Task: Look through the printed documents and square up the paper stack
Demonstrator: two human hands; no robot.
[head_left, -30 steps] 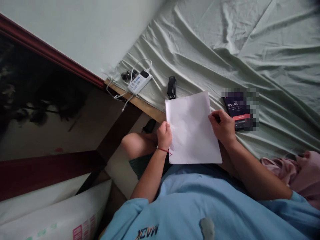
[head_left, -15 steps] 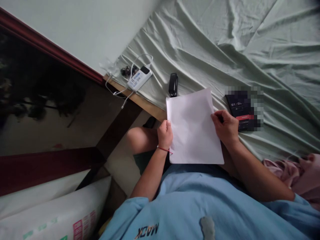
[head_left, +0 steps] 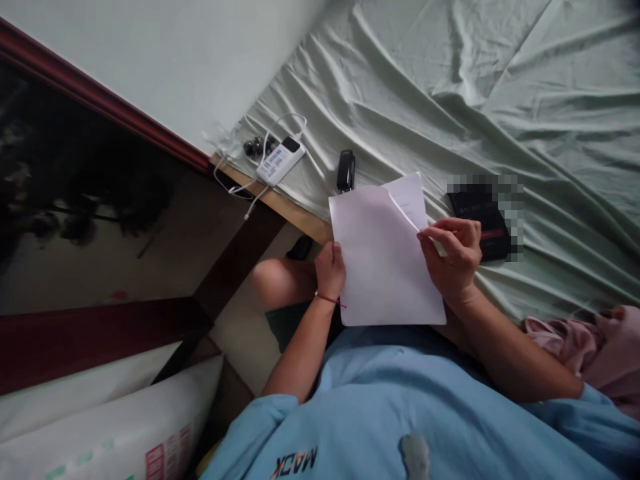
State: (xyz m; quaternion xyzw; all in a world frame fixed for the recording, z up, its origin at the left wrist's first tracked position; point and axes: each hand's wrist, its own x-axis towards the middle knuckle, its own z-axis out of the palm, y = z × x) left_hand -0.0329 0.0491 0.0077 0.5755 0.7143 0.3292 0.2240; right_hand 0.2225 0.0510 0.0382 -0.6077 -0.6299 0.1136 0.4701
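Note:
I hold a small stack of white paper sheets over my lap at the bed's edge. My left hand is closed on the stack's left edge, thumb on top. My right hand pinches the right edge of the top sheet and lifts it, so a second sheet shows beneath at the upper right corner. A black stapler lies on the sheet just beyond the paper's top edge.
A dark phone rests on the pale green bedsheet right of my right hand. A white power bank with cables and earbuds sits at the bed corner. Pink cloth lies at the right. White sacks are on the floor.
My right hand has curled its fingers and peeled the top sheet's right edge up and inward, exposing the sheet beneath. The left hand has stayed in place.

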